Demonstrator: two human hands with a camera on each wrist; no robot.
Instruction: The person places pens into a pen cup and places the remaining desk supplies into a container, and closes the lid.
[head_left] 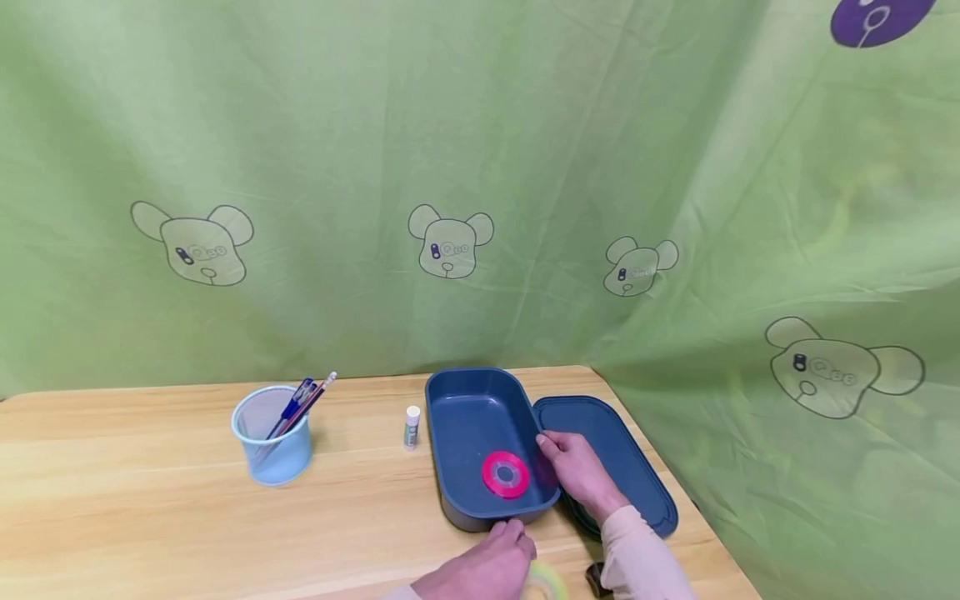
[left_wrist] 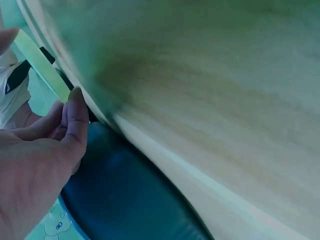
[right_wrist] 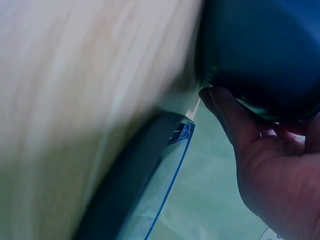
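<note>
A green curtain with round-eared animal faces fills the upper frame. On the wooden counter, a light-blue cup of pens stands lower left; a white-capped glue stick stands near lower centre.

A dark-blue, rounded rectangular box stands upright and open, the right hand gripping its rim; the left hand pinches a yellow-green ring nearby.

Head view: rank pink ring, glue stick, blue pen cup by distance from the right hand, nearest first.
1. Pink ring: inside the blue box, just left of the right hand.
2. Glue stick: on the table, left of the box.
3. Blue pen cup: on the table, farther left.
</note>
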